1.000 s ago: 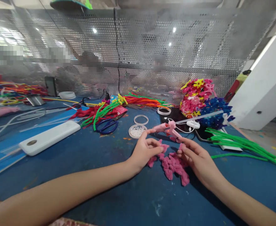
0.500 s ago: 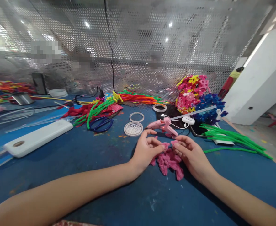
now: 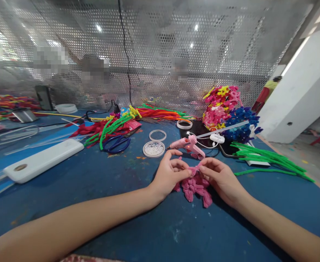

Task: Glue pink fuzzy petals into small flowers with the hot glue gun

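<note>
Both hands have drawn closer since a moment ago: left hand and right hand now pinch the same pink chenille piece between thumb and fingertips, over the pink pile on the blue table. Steady, close pinches probably suit twisting; the glue gun lies just behind.

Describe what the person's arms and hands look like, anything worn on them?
Both forearms are bare to the frame's edge, with no sleeves visible. The left hand and right hand wear no gloves; no rings, watch or bracelets show. Fingers are slender.
</note>
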`<state>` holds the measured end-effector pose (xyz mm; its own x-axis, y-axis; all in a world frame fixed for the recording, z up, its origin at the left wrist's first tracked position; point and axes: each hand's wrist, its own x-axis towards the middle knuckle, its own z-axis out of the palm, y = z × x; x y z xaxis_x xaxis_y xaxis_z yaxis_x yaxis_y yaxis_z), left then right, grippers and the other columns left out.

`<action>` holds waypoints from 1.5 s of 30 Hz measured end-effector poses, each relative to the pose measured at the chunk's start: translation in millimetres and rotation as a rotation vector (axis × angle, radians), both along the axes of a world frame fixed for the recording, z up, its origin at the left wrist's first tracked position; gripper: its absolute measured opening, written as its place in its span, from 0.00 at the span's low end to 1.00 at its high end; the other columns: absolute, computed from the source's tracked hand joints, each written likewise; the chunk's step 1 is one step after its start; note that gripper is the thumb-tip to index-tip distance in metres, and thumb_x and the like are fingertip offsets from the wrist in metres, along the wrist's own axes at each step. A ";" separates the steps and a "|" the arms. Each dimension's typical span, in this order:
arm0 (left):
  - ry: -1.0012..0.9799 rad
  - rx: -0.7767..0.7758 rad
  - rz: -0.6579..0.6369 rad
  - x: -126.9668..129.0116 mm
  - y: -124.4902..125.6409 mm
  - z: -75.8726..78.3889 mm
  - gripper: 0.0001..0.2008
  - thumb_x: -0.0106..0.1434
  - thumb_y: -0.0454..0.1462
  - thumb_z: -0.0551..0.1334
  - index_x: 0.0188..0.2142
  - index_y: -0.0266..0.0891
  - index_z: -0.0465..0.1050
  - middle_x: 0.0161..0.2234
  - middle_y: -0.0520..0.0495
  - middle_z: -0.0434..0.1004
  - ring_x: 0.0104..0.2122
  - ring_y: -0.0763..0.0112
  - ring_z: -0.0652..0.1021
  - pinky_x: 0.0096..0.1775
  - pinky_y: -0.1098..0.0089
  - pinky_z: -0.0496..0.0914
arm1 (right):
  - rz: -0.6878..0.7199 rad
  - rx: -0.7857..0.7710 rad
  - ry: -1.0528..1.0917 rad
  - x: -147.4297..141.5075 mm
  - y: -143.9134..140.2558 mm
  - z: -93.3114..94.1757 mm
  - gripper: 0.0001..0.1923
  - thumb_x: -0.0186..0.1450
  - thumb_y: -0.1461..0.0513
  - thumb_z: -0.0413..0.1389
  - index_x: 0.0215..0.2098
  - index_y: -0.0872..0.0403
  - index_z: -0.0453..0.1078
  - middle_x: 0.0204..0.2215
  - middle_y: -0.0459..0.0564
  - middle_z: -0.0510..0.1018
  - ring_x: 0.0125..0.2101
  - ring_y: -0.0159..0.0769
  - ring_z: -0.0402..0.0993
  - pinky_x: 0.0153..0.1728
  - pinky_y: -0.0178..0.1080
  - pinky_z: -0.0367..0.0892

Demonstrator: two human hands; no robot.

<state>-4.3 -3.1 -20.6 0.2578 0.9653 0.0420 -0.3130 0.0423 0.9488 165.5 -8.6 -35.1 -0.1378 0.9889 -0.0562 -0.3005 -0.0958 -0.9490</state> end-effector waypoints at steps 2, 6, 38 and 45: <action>0.000 -0.002 0.001 -0.2 0.0 -0.6 0.28 0.45 0.31 0.69 0.41 0.40 0.56 0.23 0.57 0.73 0.22 0.76 0.74 0.29 0.73 0.68 | 0.001 0.004 0.002 0.4 0.0 0.3 0.11 0.51 0.58 0.67 0.29 0.53 0.71 0.22 0.42 0.71 0.22 0.26 0.62 0.22 0.31 0.58; 0.002 -0.005 0.027 0.1 -0.1 -1.1 0.27 0.45 0.30 0.69 0.41 0.40 0.57 0.23 0.58 0.72 0.21 0.77 0.73 0.27 0.75 0.67 | 0.003 0.012 0.018 1.0 -0.3 0.5 0.11 0.50 0.58 0.67 0.28 0.53 0.72 0.22 0.43 0.71 0.22 0.27 0.62 0.23 0.32 0.58; -0.003 -0.020 -0.023 0.0 0.1 -1.5 0.27 0.45 0.31 0.70 0.40 0.40 0.56 0.23 0.57 0.74 0.22 0.76 0.75 0.29 0.74 0.69 | -0.058 0.121 -0.172 1.3 -2.2 -5.4 0.12 0.53 0.56 0.65 0.30 0.54 0.71 0.24 0.43 0.73 0.24 0.27 0.64 0.24 0.31 0.59; -0.018 -0.021 -0.034 0.3 0.7 -1.8 0.27 0.45 0.31 0.71 0.39 0.41 0.56 0.23 0.57 0.73 0.22 0.75 0.75 0.29 0.74 0.69 | -0.061 0.121 -0.205 0.4 -2.8 -3.8 0.13 0.53 0.55 0.64 0.31 0.54 0.70 0.24 0.43 0.71 0.24 0.28 0.64 0.24 0.32 0.60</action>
<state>-4.1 -2.4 -22.4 0.2896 0.9568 0.0270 -0.3278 0.0727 0.9419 165.9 -11.5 -39.0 -0.0755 0.9962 0.0424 -0.1018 0.0346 -0.9942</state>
